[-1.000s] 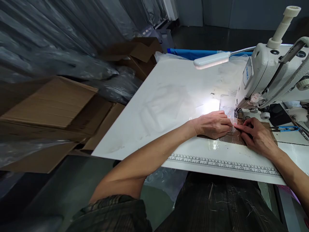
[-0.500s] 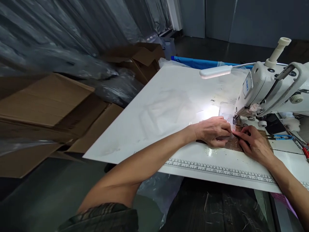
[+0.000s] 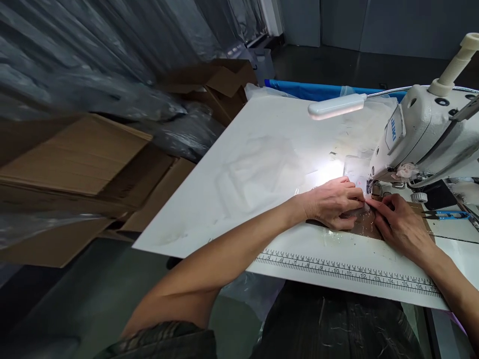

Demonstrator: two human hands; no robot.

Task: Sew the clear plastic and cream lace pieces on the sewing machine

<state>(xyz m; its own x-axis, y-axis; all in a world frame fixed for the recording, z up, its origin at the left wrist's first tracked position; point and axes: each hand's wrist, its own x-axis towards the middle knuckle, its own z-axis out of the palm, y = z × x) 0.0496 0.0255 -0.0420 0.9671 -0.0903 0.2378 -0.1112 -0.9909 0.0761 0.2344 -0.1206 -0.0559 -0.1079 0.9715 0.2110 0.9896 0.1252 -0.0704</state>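
Workpiece (image 3: 361,219), small and translucent, pinched flat by left hand (image 3: 333,202) and right hand (image 3: 400,222) fingertips just before the sewing machine (image 3: 415,134) needle; positioning step, next move needs careful alignment.

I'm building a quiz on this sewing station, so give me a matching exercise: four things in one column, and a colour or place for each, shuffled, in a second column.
Things:
1. lamp head
2. printed ruler
3. snips
4. cardboard boxes

Places or colours:
A. blue handles, right of the right hand
B. along the near edge of the white table
C. on the floor, left of the table
D. white, above the table beside the sewing machine

Pairs: 1-D, 2-B, 3-A, 4-C
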